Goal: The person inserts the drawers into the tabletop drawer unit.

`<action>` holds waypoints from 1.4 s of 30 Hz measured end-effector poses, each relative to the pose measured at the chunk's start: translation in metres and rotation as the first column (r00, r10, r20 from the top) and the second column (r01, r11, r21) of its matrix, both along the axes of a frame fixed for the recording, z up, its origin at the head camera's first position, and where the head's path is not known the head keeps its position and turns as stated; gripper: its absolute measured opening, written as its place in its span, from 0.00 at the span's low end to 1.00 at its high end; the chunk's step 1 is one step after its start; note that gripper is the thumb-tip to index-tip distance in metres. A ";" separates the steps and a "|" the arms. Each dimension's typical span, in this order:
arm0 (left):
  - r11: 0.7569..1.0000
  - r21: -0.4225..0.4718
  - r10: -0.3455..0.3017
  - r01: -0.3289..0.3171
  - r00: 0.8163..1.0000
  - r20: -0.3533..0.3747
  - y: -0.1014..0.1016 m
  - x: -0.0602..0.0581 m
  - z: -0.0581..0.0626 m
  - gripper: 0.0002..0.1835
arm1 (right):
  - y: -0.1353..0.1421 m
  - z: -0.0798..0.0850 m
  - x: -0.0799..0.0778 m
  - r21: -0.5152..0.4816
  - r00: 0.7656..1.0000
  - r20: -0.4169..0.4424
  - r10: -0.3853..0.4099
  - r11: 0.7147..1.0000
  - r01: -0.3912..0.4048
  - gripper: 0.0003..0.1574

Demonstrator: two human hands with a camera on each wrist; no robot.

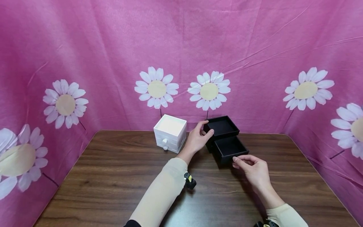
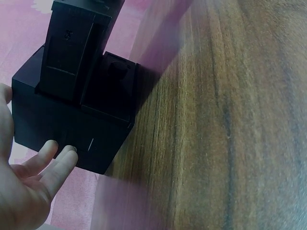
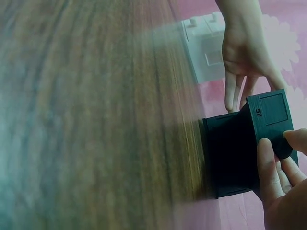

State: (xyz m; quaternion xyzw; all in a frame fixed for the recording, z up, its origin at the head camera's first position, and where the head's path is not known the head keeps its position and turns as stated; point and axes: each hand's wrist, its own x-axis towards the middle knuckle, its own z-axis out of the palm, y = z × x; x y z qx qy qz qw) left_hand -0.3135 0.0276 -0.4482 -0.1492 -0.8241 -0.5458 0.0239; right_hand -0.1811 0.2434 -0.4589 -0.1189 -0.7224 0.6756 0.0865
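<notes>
A small black drawer box (image 1: pixel 221 125) with an open-topped upper tray stands at the back of the table. Its upper drawer (image 1: pixel 230 148) is pulled far out toward the front, with no contents visible inside. My left hand (image 1: pixel 197 138) rests on the box's left side, fingers spread and fairly straight. At the drawer's front, my right hand (image 1: pixel 253 170) pinches the round knob (image 3: pixel 282 149) between thumb and fingers. Below the extended drawer, a lower drawer front with its own knob (image 2: pixel 117 70) sits flush in the left wrist view.
A white drawer box (image 1: pixel 171 132) with two round knobs stands left of the black one, close to my left forearm. Both rest on a dark wooden table (image 1: pixel 113 186). Behind rises a pink cloth (image 1: pixel 181 41) printed with white daisies.
</notes>
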 end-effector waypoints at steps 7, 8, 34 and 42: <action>1.000 0.006 0.000 0.000 1.000 0.003 0.000 0.000 0.001 0.29 | -0.003 0.000 -0.004 0.006 1.000 -0.003 -0.009 1.000 0.009 0.10; 1.000 0.006 0.002 -0.002 1.000 0.001 0.000 0.000 0.001 0.29 | -0.003 0.000 -0.005 0.007 1.000 -0.004 -0.009 1.000 0.009 0.10; 1.000 -0.010 0.006 -0.006 1.000 0.000 0.001 0.000 -0.001 0.29 | -0.003 -0.002 -0.008 0.055 1.000 -0.005 -0.014 0.998 0.014 0.09; 1.000 -0.004 -0.001 0.001 1.000 0.005 0.000 0.000 0.000 0.29 | -0.002 -0.002 -0.007 0.064 1.000 -0.004 -0.001 0.998 0.001 0.06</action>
